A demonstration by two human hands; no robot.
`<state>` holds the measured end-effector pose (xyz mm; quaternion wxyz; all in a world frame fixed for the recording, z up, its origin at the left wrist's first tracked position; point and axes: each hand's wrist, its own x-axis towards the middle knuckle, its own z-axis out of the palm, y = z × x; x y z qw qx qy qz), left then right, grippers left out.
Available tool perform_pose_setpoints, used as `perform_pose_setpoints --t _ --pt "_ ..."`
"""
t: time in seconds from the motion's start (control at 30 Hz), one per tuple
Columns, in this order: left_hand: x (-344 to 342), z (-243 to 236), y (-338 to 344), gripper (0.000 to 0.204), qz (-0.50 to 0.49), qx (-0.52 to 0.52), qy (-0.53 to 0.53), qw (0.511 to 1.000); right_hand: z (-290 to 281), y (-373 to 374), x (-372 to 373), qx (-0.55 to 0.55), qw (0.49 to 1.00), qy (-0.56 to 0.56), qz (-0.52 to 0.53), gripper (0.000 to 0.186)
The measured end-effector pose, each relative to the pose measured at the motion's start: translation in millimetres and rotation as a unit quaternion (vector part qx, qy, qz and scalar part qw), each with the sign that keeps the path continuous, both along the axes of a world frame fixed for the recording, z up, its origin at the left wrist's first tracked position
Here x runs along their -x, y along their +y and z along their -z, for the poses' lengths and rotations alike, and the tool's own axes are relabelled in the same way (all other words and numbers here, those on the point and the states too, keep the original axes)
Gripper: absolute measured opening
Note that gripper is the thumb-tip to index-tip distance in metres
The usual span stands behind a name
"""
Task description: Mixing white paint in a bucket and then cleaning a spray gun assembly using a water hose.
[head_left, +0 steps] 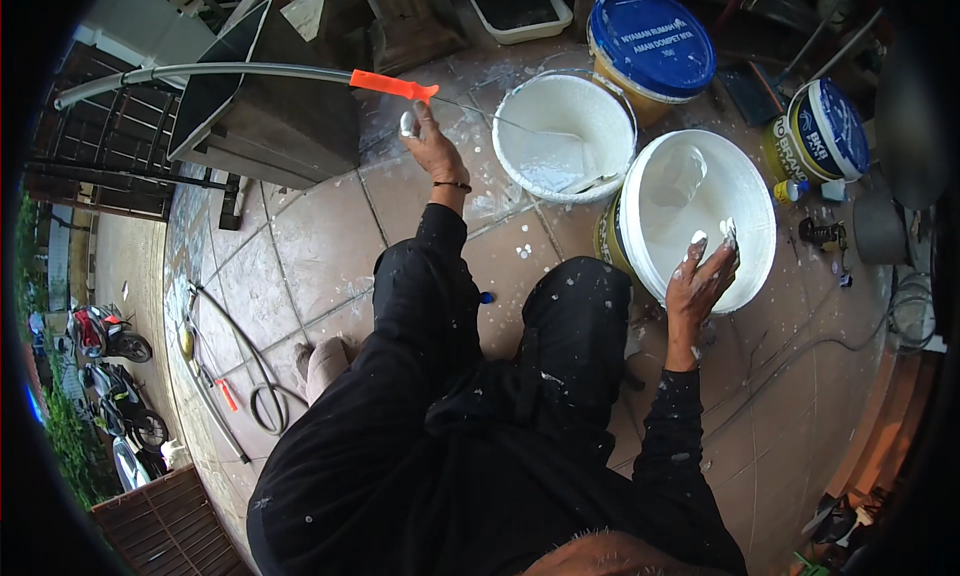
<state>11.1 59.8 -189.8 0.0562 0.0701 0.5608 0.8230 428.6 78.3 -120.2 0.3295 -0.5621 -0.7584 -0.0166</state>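
Note:
My left hand [433,151] is raised just beneath the orange grip [385,82] of a roller on a long metal pole [230,69], fingertips at or near it and not wrapped round it. A thin rod runs from the grip toward a white bucket [520,121] holding white paint and a pale, partly submerged piece. My right hand [700,281], its fingertips coated white, is open over the near right of a larger white bucket [753,231] with white paint inside; whether it touches the bucket is unclear.
Blue-lidded buckets [650,41] [840,126], a tray [515,1] and a grey box [260,126] stand beyond. A hose [255,356] lies left, a cable [820,346] right. Another person's foot or leg [325,366] shows beside my left leg. Parked motorbikes [125,406] are far left.

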Motion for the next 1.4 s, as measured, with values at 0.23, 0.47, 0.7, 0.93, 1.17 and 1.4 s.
perform_pose_setpoints --t 0.23,0.47,0.7,0.93,1.17,1.4 --pt "-21 57 32 0.121 0.02 0.235 -0.059 0.97 3 -1 -3 -0.001 0.997 0.081 -0.001 0.056" --pt "-90 51 2 0.107 0.071 0.207 0.04 0.975 11 -2 -10 0.027 0.997 0.072 0.02 0.058" --pt "-78 -62 -64 0.103 0.139 -0.013 0.071 0.988 32 9 -33 0.018 0.999 0.031 -0.017 0.062" --pt "16 -115 -296 0.093 -0.103 0.161 0.28 0.941 64 44 -62 -0.077 0.985 -0.006 -0.156 0.059" --pt "-13 37 -536 0.102 -0.354 0.494 -0.009 0.794 87 77 -104 -0.094 0.973 -0.047 -0.205 0.049" --pt "-40 128 -674 0.119 -0.514 0.598 -0.187 0.586 74 83 -107 -0.073 0.984 -0.076 -0.145 0.063"
